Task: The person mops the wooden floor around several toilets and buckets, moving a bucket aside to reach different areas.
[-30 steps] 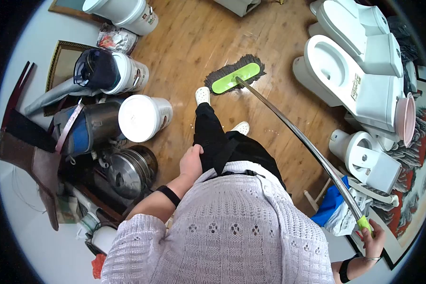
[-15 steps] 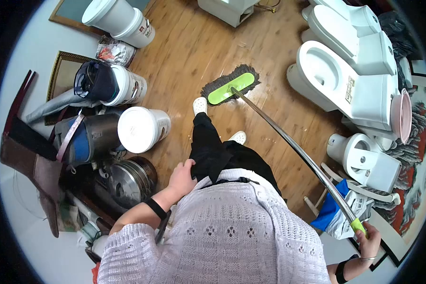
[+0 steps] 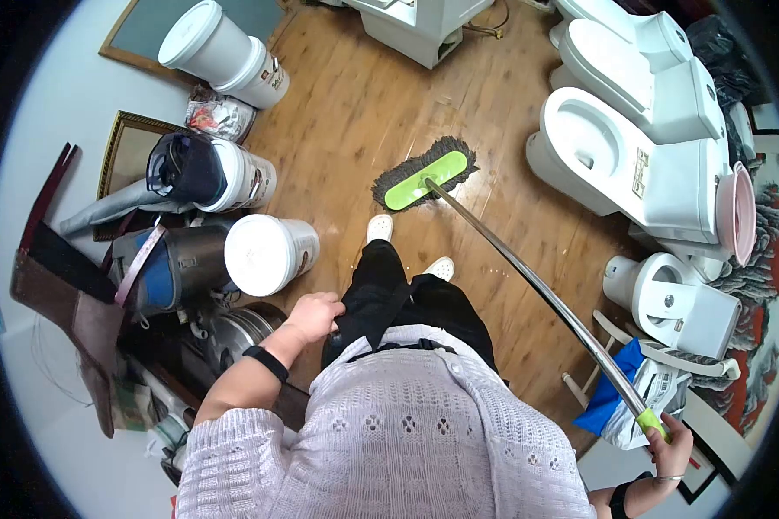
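Note:
My right hand (image 3: 671, 450), at the lower right, is wrapped round the green end of a long metal mop handle (image 3: 541, 303). The handle slants up and left to a flat mop head (image 3: 426, 179) with a green plate and grey fringe, lying on the wooden floor in front of my white shoes (image 3: 380, 228). My left hand (image 3: 317, 315) rests at my hip against the black trousers (image 3: 372, 290), its fingers curled together; what they hold, if anything, is hidden.
White lidded buckets (image 3: 270, 255), a grey-blue bin (image 3: 177, 266) and a brown chair (image 3: 65, 311) line the left side. Several white toilets (image 3: 584, 143) stand at the right, with a pink basin (image 3: 736, 214) and a blue-and-white bag (image 3: 627, 398). Another white fixture (image 3: 415, 30) is at the top.
The surroundings sit slightly lower in view. The mop head has come nearer my shoes in the picture. My left hand has shifted a little left and down along my hip.

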Action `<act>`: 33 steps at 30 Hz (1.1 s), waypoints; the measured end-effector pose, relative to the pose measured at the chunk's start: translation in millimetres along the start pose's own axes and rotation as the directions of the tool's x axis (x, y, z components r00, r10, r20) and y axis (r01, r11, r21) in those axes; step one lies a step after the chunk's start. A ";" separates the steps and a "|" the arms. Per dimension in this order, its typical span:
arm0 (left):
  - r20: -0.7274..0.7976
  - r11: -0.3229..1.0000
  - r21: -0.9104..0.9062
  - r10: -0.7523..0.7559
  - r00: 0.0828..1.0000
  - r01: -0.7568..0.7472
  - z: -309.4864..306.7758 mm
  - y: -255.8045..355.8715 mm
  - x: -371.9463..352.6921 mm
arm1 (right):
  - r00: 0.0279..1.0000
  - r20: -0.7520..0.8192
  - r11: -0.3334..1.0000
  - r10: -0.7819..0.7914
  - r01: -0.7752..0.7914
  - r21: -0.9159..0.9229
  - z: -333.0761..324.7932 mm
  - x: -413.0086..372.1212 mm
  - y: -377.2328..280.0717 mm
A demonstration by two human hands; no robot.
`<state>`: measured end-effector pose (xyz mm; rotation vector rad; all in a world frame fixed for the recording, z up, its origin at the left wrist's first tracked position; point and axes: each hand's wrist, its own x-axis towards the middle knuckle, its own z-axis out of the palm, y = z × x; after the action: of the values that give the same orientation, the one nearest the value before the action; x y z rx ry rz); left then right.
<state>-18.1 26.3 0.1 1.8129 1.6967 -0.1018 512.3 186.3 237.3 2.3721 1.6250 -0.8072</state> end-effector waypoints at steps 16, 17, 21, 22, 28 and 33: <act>0.047 0.901 -0.432 -0.007 0.999 0.027 38.1 -42.8 41.3 | 0.993 -0.039 0.989 0.109 -0.112 -0.094 22.6 -57.3 -32.7; 0.044 0.881 -0.471 -0.036 0.998 0.053 42.8 -42.7 44.2 | 0.983 -0.018 0.982 0.185 -0.185 -0.038 22.1 -61.4 -46.7; 0.206 0.781 -0.600 -0.057 0.977 0.172 39.5 -41.3 52.8 | 0.987 -0.051 0.982 0.155 -0.160 -0.104 25.0 -68.8 -50.1; 0.257 0.807 -0.565 -0.027 0.966 0.172 45.2 -44.8 55.6 | 0.990 -0.050 0.985 0.133 -0.138 -0.100 24.1 -70.3 -55.4; 0.157 0.913 -0.356 -0.153 0.976 0.200 63.0 -57.1 44.6 | 0.992 -0.048 0.988 0.116 -0.120 -0.098 14.8 -72.2 -92.3; -0.225 0.964 -0.228 -0.192 0.955 0.140 48.8 -55.7 9.1 | 0.990 -0.032 0.985 0.140 -0.143 -0.101 6.8 -65.7 -109.2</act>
<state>-50.1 7.6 -64.7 1.5750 1.9515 0.2335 394.1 173.4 283.7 2.4012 1.4494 -0.6543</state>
